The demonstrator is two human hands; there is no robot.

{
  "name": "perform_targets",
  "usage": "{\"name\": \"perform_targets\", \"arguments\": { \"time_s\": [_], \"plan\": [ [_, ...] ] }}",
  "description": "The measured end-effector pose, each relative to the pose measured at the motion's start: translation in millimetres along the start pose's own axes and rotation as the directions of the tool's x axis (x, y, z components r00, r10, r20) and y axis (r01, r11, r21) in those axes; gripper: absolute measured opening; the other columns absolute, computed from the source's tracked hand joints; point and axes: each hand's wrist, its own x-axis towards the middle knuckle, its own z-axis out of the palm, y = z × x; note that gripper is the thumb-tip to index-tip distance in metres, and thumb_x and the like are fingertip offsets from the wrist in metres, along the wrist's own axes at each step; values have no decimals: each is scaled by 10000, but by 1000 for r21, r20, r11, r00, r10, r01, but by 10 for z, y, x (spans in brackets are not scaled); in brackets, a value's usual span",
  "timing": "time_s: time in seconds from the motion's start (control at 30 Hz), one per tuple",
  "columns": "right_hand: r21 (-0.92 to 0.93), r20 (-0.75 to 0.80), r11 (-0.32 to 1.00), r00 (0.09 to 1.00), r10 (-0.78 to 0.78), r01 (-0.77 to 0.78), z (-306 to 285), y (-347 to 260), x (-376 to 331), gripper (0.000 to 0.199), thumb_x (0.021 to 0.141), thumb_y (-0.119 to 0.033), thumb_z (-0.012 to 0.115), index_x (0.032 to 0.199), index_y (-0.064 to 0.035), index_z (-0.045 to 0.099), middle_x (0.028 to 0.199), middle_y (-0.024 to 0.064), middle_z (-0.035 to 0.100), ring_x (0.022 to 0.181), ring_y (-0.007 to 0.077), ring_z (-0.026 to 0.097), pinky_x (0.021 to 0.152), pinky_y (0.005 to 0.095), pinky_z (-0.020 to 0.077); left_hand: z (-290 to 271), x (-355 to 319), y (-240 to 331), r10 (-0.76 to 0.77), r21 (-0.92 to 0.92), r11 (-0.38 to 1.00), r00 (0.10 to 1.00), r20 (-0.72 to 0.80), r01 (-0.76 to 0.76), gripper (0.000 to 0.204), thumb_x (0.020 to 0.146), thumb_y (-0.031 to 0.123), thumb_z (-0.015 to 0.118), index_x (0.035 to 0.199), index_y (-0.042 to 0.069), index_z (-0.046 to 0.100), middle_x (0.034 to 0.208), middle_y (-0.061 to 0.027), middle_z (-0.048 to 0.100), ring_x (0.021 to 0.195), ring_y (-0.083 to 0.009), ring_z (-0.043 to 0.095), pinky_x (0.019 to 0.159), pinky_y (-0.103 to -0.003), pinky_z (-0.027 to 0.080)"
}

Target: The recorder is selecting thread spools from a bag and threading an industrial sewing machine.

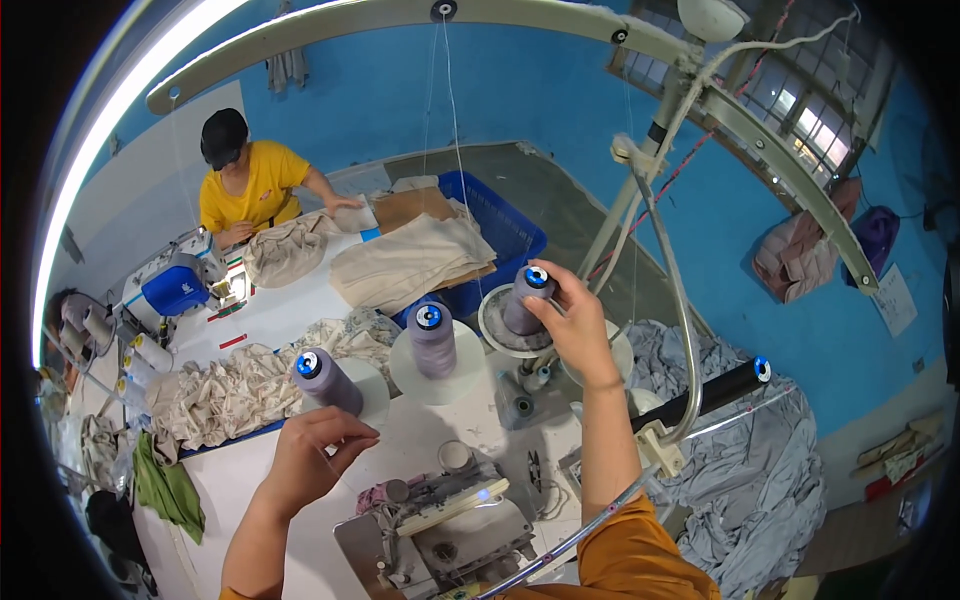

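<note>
Grey thread cone (522, 300) sat gripped in your right hand (575, 325); beside it, your left hand (310, 455) pinched shut, holding nothing I could see.

My left hand (305, 455) is bare: no glove, no ring, no watch or band at the wrist. The forearm behind it is uncovered all the way down to the lower edge, where only a thin sliver of orange cloth shows. My right hand (575, 325) is bare as well, with nothing on the fingers or the wrist. That forearm is uncovered up to about the elbow, where an orange sleeve (640, 555) begins. The sleeve is plain, loose and softly creased, with no print or buttons that I can see.
</note>
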Motion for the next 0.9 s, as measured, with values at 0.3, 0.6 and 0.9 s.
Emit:
{"name": "perform_targets", "arguments": {
  "time_s": [0.3, 0.6, 0.9],
  "plan": [
    [135, 31, 988, 997, 72, -76, -12, -45, -29, 420, 837, -13, 671, 1241, 1, 556, 1162, 85, 615, 1039, 151, 592, 920, 277, 459, -8, 1, -20, 18, 7, 1000, 1000, -15, -17, 85, 762, 20, 737, 837, 47, 707, 771, -78, 654, 627, -199, 624, 560, -289, 515],
    [151, 49, 986, 997, 66, -73, -31, -10, 11, 430, 841, -16, 670, 1252, 8, 548, 1176, 92, 611, 1069, 158, 589, 932, 288, 461, -5, 2, -43, 9, 7, 1000, 1000, 10, -9, 91, 761, 20, 733, 844, 47, 707, 779, -80, 654, 643, -214, 630, 569, -298, 522],
    [159, 47, 986, 998, 43, -50, -36, 15, 9, 447, 851, -35, 669, 1276, 4, 534, 1188, 97, 607, 1063, 161, 587, 927, 288, 457, 0, 0, -17, 10, 9, 1000, 1000, 11, -10, 78, 771, 24, 730, 843, 45, 706, 782, -79, 653, 644, -203, 634, 568, -292, 523]
  ]
}}
